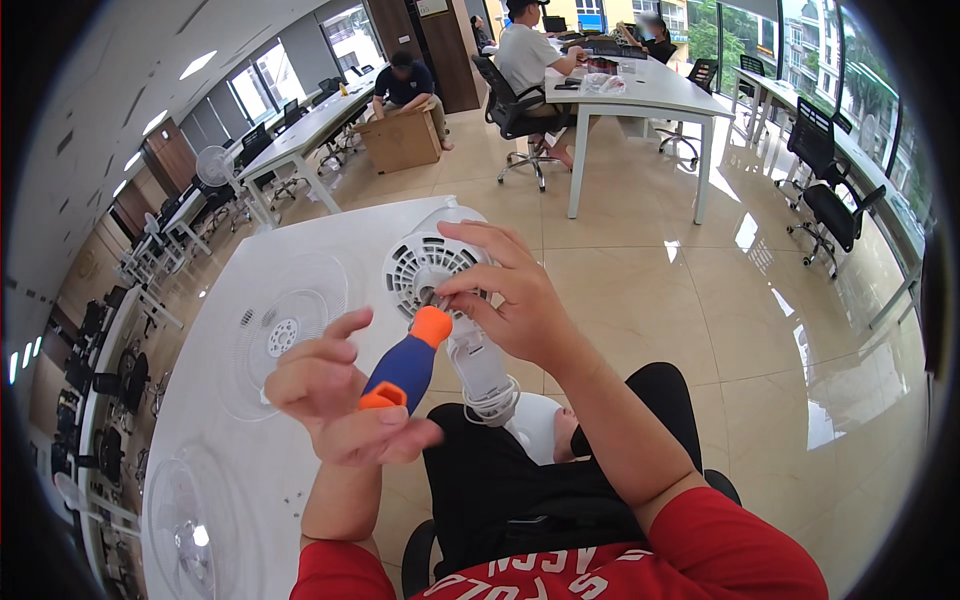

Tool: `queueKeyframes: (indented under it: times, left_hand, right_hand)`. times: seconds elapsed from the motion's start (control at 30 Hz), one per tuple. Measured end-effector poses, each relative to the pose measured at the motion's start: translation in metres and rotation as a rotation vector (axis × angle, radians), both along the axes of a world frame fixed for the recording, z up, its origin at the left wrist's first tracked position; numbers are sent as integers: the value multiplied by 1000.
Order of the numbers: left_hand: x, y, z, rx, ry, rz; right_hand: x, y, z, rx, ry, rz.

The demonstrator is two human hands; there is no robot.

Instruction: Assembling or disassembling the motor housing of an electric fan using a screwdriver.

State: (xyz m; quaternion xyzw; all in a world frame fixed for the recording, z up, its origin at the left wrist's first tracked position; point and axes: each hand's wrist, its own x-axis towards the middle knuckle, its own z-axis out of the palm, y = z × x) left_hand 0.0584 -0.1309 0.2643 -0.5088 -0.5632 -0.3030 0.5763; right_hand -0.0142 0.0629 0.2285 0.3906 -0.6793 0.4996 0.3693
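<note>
On the head view, the screwdriver (405, 365), blue and orange, sat mid-frame, its handle slanting up toward the slotted motor housing (433, 256) of the white fan. My right hand (515, 290), right of centre, had thumb and forefinger pinched on the shank, close against the housing. My left hand (340, 410), left of centre, was spread loose, fingers apart behind the handle's butt; whether the thumb touched it, I couldn't tell. The stand (478, 368) ran down below the housing, cord (493, 408) coiled at its lower end. Further left, a wire grille (285, 335) lay flat on the table (255, 455), with small loose bits (293, 500) toward the lower left. By my reading, this was screw work at the middle of the housing, the tip itself hidden; the next move called for a steady shank and the left fingers closing round the handle for a turn.
</note>
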Motion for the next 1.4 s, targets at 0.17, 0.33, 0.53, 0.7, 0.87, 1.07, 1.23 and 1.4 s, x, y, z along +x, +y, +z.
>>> queueKeyframes:
  times: [0.17, 0.33, 0.53, 0.7, 0.87, 1.07, 1.23, 1.4]
  left_hand:
    - [15, -8, -3, -64, -141, 64]
    - [14, 5, -9, -6, -306, 29]
    - [6, -7, -2, 35, -51, 19]
    - [9, -9, -4, -97, -144, 66]
    - [2, 9, -19, 163, -194, -26]
    - [1, -13, -8, -44, 45, 73]
    - [4, -6, -19, 96, -95, 103]
    - [2, 4, -16, 0, -152, -53]
  right_hand:
    - [-2, -2, 0, -46, -36, 17]
    - [-1, 3, 7, 8, -41, 15]
    - [2, 6, 7, 58, 7, -10]
    - [-1, 5, 6, 36, -1, -19]
    - [-3, 9, 3, 49, 38, -30]
    - [-8, 9, 0, -2, -26, 21]
    - [-9, 13, 1, 43, -43, 76]
    - [-10, 16, -18, -75, -237, 150]
